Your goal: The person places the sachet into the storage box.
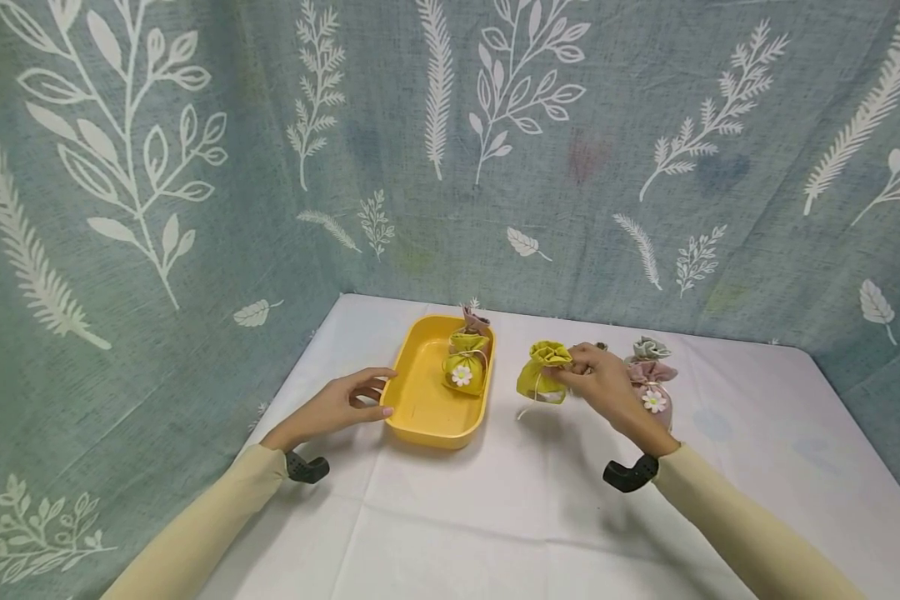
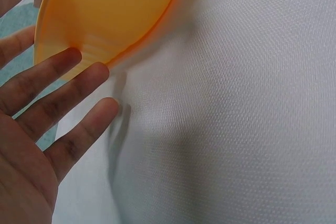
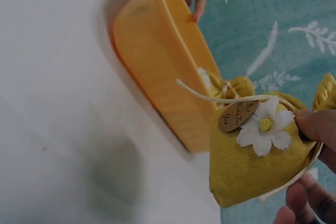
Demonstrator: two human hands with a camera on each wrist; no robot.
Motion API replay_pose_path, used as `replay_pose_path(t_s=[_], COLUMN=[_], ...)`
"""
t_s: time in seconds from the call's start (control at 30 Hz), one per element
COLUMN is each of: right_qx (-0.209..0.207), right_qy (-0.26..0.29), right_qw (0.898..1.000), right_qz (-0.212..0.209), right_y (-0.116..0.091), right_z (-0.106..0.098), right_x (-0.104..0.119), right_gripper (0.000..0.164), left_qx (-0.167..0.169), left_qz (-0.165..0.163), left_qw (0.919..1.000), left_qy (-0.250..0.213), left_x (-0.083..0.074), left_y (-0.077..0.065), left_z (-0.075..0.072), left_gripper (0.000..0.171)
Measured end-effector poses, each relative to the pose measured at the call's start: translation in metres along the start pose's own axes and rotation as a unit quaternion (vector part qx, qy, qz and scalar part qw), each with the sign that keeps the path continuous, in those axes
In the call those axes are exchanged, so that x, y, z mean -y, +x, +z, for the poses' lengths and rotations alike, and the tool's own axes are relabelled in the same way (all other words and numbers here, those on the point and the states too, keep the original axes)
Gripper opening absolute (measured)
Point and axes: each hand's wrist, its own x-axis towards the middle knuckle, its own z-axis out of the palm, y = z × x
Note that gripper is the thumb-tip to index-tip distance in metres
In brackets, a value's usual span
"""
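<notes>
My right hand (image 1: 606,385) pinches a yellow-green drawstring pouch (image 1: 537,383) by its gathered neck, above the table to the right of the tray. In the right wrist view the pouch (image 3: 257,166) shows a white flower, a brown tag and a cream cord. My left hand (image 1: 337,408) touches the left side of the yellow tray (image 1: 438,437). In the left wrist view its fingers (image 2: 63,90) are spread and nearly straight against the tray wall. Inside the tray, at its right side, stand another yellow-green pouch (image 1: 459,387) and a mauve pouch (image 1: 477,322).
Right of my right hand stand a pink pouch (image 1: 656,387) with a white flower and a grey-green pouch (image 1: 647,347). Something small and dark (image 1: 602,346) is mostly hidden behind the hand. A leaf-patterned curtain (image 1: 450,208) borders the white table (image 1: 450,533).
</notes>
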Motion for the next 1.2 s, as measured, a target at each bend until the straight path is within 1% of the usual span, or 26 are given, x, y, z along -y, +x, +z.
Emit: replay_pose_path(t_s=[0.07, 0.2, 0.3, 0.43, 0.5, 0.6, 0.73, 0.8, 1.0, 1.03, 1.2], right_qx=[0.005, 0.012, 0.015, 0.018, 0.020, 0.030, 0.038, 0.042, 0.050, 0.052, 0.063], right_qy=[0.007, 0.001, -0.014, -0.022, -0.016, 0.011, 0.033, 0.042, 0.061, 0.063, 0.061], right_qw=[1.000, 1.000, 1.000, 0.999, 0.999, 0.999, 0.998, 0.997, 0.996, 0.996, 0.996], right_qz=[-0.001, -0.008, -0.020, -0.030, -0.034, -0.041, -0.047, -0.050, -0.048, -0.046, -0.032], right_y=[0.003, 0.010, 0.015, 0.020, 0.022, 0.026, 0.028, 0.029, 0.027, 0.027, 0.027], right_z=[0.003, 0.012, 0.018, 0.028, 0.034, 0.045, 0.061, 0.069, 0.092, 0.095, 0.109], right_x=[0.005, 0.015, 0.023, 0.034, 0.039, 0.047, 0.055, 0.057, 0.060, 0.060, 0.060], right_gripper=[0.043, 0.033, 0.026, 0.024, 0.023, 0.022, 0.019, 0.022, 0.049, 0.048, 0.032], left_qx=[0.000, -0.001, -0.004, -0.004, -0.003, -0.003, -0.006, -0.008, -0.012, -0.013, -0.012], left_qz=[0.000, 0.002, 0.003, 0.003, 0.002, 0.001, -0.002, -0.004, 0.003, 0.003, -0.001], left_qw=[1.0000, 1.0000, 1.0000, 1.0000, 1.0000, 1.0000, 0.9999, 0.9999, 0.9999, 0.9999, 0.9999], left_qy=[-0.001, -0.001, 0.003, 0.006, 0.004, 0.005, 0.009, 0.010, -0.004, -0.005, -0.001], left_x=[0.000, 0.001, 0.001, 0.001, 0.000, 0.000, 0.001, 0.001, 0.004, 0.004, 0.003], left_y=[0.000, 0.001, 0.001, 0.002, 0.001, 0.000, -0.001, -0.002, -0.001, -0.001, -0.001], left_z=[0.000, -0.001, -0.001, -0.001, -0.001, -0.001, -0.001, 0.000, 0.000, 0.000, 0.001], left_gripper=[0.075, 0.075, 0.076, 0.076, 0.076, 0.076, 0.074, 0.071, 0.065, 0.065, 0.067])
